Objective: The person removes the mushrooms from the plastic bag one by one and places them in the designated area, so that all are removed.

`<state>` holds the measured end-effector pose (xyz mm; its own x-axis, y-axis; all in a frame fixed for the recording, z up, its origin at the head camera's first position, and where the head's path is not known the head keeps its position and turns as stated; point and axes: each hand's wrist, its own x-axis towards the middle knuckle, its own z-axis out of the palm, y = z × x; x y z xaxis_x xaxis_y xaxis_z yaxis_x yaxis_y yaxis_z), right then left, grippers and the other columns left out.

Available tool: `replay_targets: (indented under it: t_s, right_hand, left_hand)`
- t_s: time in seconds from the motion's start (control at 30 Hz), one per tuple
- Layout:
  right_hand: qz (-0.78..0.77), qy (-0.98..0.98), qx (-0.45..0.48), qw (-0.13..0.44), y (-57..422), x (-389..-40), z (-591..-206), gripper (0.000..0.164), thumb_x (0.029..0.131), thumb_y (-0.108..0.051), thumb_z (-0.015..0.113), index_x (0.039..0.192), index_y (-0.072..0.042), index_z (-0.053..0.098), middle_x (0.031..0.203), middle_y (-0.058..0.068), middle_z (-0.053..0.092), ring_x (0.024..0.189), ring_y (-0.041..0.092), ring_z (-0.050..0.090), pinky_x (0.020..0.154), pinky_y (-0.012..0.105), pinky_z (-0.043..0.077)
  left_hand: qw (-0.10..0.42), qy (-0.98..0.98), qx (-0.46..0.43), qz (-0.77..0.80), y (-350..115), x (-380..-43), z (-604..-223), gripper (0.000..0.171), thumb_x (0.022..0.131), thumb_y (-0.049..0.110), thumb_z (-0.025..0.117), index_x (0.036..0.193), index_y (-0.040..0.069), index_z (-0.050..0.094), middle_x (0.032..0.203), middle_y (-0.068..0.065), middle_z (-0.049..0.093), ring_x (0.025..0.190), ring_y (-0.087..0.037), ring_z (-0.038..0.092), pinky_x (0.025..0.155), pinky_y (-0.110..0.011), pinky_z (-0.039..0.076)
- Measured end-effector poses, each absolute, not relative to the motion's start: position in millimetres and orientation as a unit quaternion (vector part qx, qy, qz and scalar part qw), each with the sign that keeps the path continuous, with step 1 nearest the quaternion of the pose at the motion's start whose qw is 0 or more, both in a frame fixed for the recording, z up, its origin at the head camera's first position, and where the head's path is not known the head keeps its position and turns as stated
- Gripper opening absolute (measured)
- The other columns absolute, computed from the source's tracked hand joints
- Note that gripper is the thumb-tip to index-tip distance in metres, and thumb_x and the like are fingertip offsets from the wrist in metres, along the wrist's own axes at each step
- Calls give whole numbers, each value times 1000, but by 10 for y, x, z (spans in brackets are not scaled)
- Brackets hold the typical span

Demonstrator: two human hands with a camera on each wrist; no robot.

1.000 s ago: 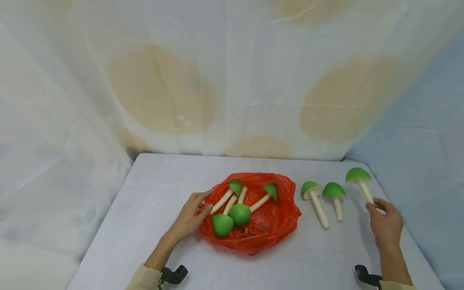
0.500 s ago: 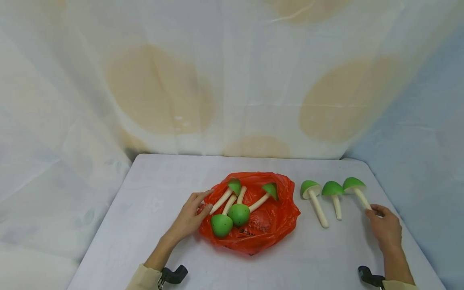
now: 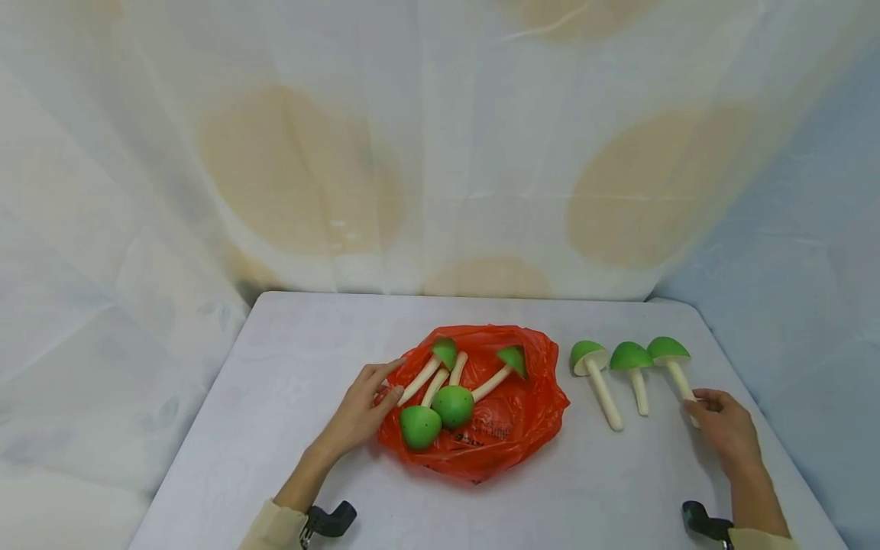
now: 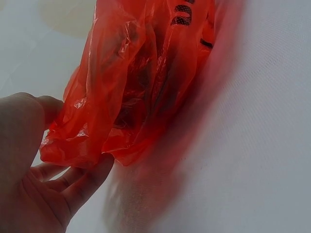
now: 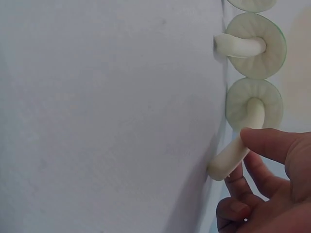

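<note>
The red bag [image 3: 491, 461] sat with its mouth spread wide on the white table [image 3: 550, 508], its crumpled rim turned up all round and dark print showing on its inner floor. Inside it lay four green-capped mushrooms with pale stems: one capped toward the bag's far rim [image 3: 444, 353], one toward its far right corner [image 3: 512, 362], and two side by side toward its near left, a nearer one [image 3: 420, 428] and a speckled one [image 3: 454, 406] just beside it. To the right of the bag stood a row of three more: the nearest mushroom [image 3: 589, 360], the middle mushroom [image 3: 629, 357] and the farthest mushroom [image 3: 668, 349], all with caps away from the person and stems pointing back. The left hand [image 3: 366, 401] reached in from the bag's near left, its fingers and thumb pinching the bag's left edge between them. The right hand [image 3: 723, 426], well to the right of the bag, had its thumb and fingers closed on the farthest mushroom's stem near the lower end, which poked out past the thumb.
</note>
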<state>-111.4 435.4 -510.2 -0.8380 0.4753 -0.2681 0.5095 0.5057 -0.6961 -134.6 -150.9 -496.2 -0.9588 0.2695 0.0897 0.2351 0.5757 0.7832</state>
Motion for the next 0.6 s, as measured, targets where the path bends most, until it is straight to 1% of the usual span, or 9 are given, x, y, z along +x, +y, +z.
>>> replay_targets:
  t_s: [0.13, 0.27, 0.43, 0.6]
  right_hand:
    - [-406, 869, 281, 28, 4346, -1127, -5077, 60, 103, -28, 53, 148, 6, 36, 134, 29, 46, 106, 35, 51, 65, 32, 43]
    - [-410, 866, 286, 32, 4342, -1132, -5077, 62, 102, -27, 55, 149, 6, 34, 136, 32, 44, 108, 39, 50, 67, 34, 42]
    - [-411, 863, 292, 31, 4329, -1137, -5071, 64, 100, -26, 59, 150, 4, 33, 138, 33, 42, 110, 41, 50, 65, 33, 41]
    - [-410, 865, 288, 26, 4321, -1133, -5050, 65, 100, -30, 59, 151, 3, 34, 137, 31, 44, 107, 38, 50, 62, 31, 42]
  left_hand:
    - [20, 888, 141, 438, -1507, -1347, -4960, 51, 101, 35, 61, 150, 36, 46, 131, 0, 52, 103, -18, 55, 87, -38, 50]
    - [19, 889, 139, 436, -1509, -1343, -4959, 50, 101, 37, 60, 150, 37, 47, 132, 0, 52, 103, -18, 55, 87, -38, 50]
    - [19, 889, 139, 435, -1511, -1338, -4960, 50, 101, 37, 60, 150, 37, 47, 131, 0, 52, 102, -18, 56, 85, -37, 51]
    - [18, 891, 140, 432, -1514, -1337, -4953, 50, 101, 38, 60, 150, 37, 46, 131, 0, 51, 101, -17, 55, 84, -36, 51]
